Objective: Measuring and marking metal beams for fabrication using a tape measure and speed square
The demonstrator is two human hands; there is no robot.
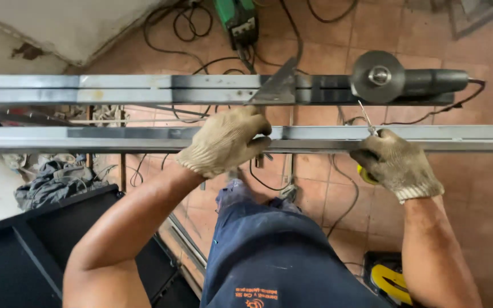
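Both gloved hands work the near long grey steel rail [115, 138], running left-right: left hand [226, 141] clamped on it mid-length, right hand [397, 165] closed around a yellow-handled scriber [366, 122] touching its top edge.

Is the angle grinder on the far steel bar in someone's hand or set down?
Set down. The angle grinder lies on the far steel bar, disc up; both gloved hands, left hand and right hand, are at the near bar.

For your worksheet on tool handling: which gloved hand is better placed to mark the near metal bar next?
Probably the right hand: it grips a yellow-handled scriber whose tip meets the near metal bar. The left hand merely steadies that bar.
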